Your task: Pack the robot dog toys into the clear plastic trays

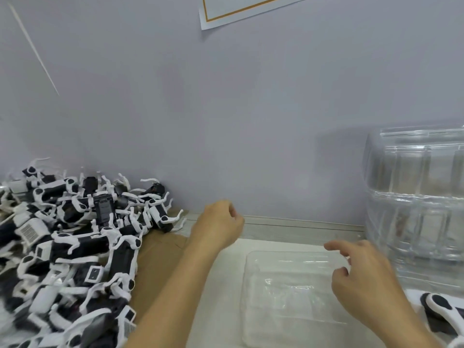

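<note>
A big heap of black-and-white robot dog toys (75, 242) covers the left side on brown cardboard (160, 257). One clear plastic tray (288, 292) lies flat on the white surface in front of me, with nothing in it that I can make out. My left hand (218, 224) hovers above the table between the heap and the tray, fingers loosely curled, holding nothing. My right hand (361, 277) hangs over the tray's right edge with fingers spread and relaxed, also holding nothing. Another robot dog toy (444, 310) lies at the bottom right, partly cut off.
A tall stack of clear plastic trays (416, 209) stands at the right against the pale wall (251, 121). A sheet of paper with an orange border (238, 11) hangs on the wall at the top. The table's back edge runs along the wall.
</note>
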{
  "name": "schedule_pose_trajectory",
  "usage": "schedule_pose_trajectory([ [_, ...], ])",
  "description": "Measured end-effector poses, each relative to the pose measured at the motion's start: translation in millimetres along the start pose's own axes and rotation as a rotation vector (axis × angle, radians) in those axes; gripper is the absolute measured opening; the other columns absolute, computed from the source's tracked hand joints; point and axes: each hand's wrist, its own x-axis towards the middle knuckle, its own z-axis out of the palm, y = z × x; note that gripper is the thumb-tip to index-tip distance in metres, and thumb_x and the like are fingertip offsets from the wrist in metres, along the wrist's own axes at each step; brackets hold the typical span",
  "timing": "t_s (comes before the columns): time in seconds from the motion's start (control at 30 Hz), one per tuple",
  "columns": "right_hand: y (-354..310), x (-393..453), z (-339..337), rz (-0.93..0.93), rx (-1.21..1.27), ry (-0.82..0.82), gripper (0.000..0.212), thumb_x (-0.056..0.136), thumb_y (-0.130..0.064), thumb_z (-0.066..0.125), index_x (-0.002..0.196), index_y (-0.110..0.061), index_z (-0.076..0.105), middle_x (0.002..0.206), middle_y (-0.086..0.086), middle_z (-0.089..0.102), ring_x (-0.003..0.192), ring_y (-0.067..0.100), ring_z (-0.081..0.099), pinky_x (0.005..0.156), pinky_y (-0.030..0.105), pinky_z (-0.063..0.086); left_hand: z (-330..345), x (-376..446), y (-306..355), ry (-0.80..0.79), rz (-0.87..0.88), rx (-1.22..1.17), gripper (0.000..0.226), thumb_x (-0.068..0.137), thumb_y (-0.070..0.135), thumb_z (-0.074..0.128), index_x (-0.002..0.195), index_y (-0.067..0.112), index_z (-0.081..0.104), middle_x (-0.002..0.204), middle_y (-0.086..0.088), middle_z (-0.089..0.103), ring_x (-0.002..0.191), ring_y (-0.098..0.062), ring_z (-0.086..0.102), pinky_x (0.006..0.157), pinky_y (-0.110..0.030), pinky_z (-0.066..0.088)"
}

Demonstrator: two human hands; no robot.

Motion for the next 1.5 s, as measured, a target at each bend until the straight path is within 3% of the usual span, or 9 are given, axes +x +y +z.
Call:
schedule_pose_trajectory([
  [0.17, -0.2, 1.6, 3.1, -0.01, -0.007, 0.018, 0.051, 0.086, 0.0, 0.048, 0.124, -0.03, 0.06, 0.108, -0.006, 0.042, 0.118, 0.021, 0.045, 0.089, 0.03, 0.036, 11.5, 55.1, -35.6, -0.256, -0.051, 0.435, 0.031, 0.091, 0.022, 0.051, 0.119, 0.011, 0.057, 0.133, -0.011, 0.051, 0.112, -0.029, 0.056, 0.089, -0.034, 0.048],
  [0.33, 0.7, 3.9, 4.4, -0.032, 0.0, 0.037, 0.048, 0.089, -0.005, 0.047, 0.125, -0.035, 0.057, 0.11, -0.011, 0.039, 0.118, 0.016, 0.041, 0.086, 0.025, 0.031, 20.1, 77.2, -95.9, -0.278, -0.292, 0.541, 0.06, 0.093, 0.021, 0.047, 0.15, 0.01, 0.032, 0.16, -0.022, -0.002, 0.139, -0.034, 0.038, 0.109, -0.043, 0.039],
  [0.53, 5.2, 4.4, 6.6, -0.043, 0.046, 0.061, 0.042, 0.092, -0.009, 0.047, 0.122, -0.037, 0.057, 0.108, -0.014, 0.039, 0.115, 0.012, 0.044, 0.083, 0.022, 0.03, 24.3, 103.7, -128.7, -0.17, -0.196, 0.505, 0.034, 0.098, 0.01, 0.043, 0.13, 0.0, 0.05, 0.137, -0.021, 0.048, 0.125, -0.036, 0.051, 0.101, -0.042, 0.045],
  [0.7, 6.9, 5.1, 7.1, -0.032, 0.049, 0.054, 0.042, 0.093, -0.01, 0.047, 0.123, -0.038, 0.056, 0.112, -0.014, 0.041, 0.116, 0.012, 0.044, 0.084, 0.023, 0.032, 15.5, 95.7, -124.9, 0.07, -0.052, 0.6, 0.018, 0.098, 0.013, 0.045, 0.115, 0.012, 0.053, 0.116, -0.015, 0.059, 0.104, -0.035, 0.061, 0.076, -0.04, 0.046],
  [0.87, 6.3, 4.7, 7.5, -0.024, 0.039, 0.043, 0.041, 0.092, -0.011, 0.048, 0.124, -0.036, 0.057, 0.113, -0.009, 0.043, 0.114, 0.014, 0.046, 0.084, 0.024, 0.032, -8.3, 89.5, -116.0, 0.246, 0.055, 0.274, 0.029, 0.091, -0.002, 0.044, 0.113, 0.016, 0.046, 0.102, -0.015, 0.06, 0.093, -0.035, 0.055, 0.069, -0.044, 0.046],
  [1.0, 5.3, 4.2, 7.2, -0.019, 0.052, 0.041, 0.04, 0.092, -0.012, 0.05, 0.123, -0.035, 0.058, 0.115, -0.007, 0.046, 0.114, 0.015, 0.047, 0.084, 0.026, 0.033, -23.4, 82.3, -97.1, 0.3, 0.165, 0.109, 0.022, 0.1, 0.006, 0.041, 0.116, 0.019, 0.047, 0.092, -0.011, 0.063, 0.087, -0.032, 0.056, 0.074, -0.044, 0.048],
  [1.23, 5.1, 3.3, 6.3, -0.021, 0.065, 0.042, 0.038, 0.092, -0.013, 0.05, 0.122, -0.035, 0.059, 0.114, -0.006, 0.047, 0.11, 0.015, 0.048, 0.087, 0.026, 0.036, -42.1, 44.5, -40.2, 0.407, 0.242, -0.338, 0.009, 0.104, 0.013, 0.044, 0.103, 0.022, 0.046, 0.08, -0.002, 0.068, 0.063, -0.015, 0.059, 0.056, -0.028, 0.043],
  [1.37, 4.8, 3.2, 6.6, -0.022, 0.072, 0.047, 0.036, 0.093, -0.014, 0.05, 0.121, -0.034, 0.059, 0.113, -0.007, 0.047, 0.112, 0.016, 0.049, 0.087, 0.026, 0.036, -42.6, 9.6, -8.0, 0.533, 0.136, -0.664, 0.01, 0.103, 0.017, 0.048, 0.102, 0.026, 0.046, 0.078, 0.002, 0.072, 0.065, -0.015, 0.068, 0.058, -0.031, 0.052],
  [1.5, 4.2, 3.6, 5.7, -0.038, 0.103, 0.081, 0.033, 0.093, -0.015, 0.052, 0.118, -0.034, 0.061, 0.11, -0.008, 0.049, 0.11, 0.015, 0.051, 0.089, 0.028, 0.038, -34.9, -20.2, 19.2, 0.651, 0.019, -0.978, 0.023, 0.1, 0.011, 0.051, 0.091, 0.031, 0.046, 0.073, 0.002, 0.072, 0.065, -0.003, 0.07, 0.052, -0.015, 0.051],
])
